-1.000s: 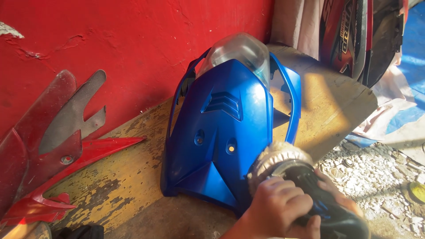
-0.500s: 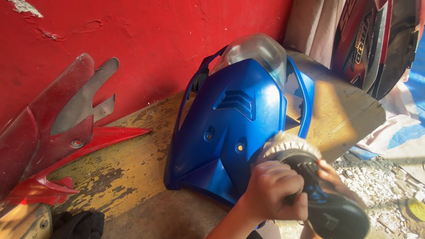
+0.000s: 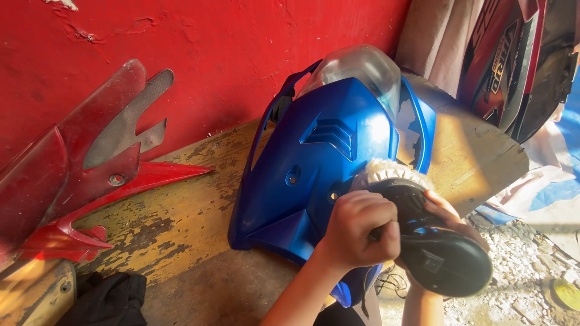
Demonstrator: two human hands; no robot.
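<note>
Both hands, left (image 3: pixel 361 228) and right (image 3: pixel 450 212), grip a black electric polisher (image 3: pixel 438 250) at lower right; its woolly pad (image 3: pixel 393 172) presses the glossy blue plastic motorcycle fairing (image 3: pixel 320 157).

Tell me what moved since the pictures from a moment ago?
Not much. The black polishing machine with its fluffy pad slid a little up the blue cover, and the right hand now shows beside it. The left hand kept gripping the machine. The blue cover, red panels and worn wooden board stayed where they were.
</note>
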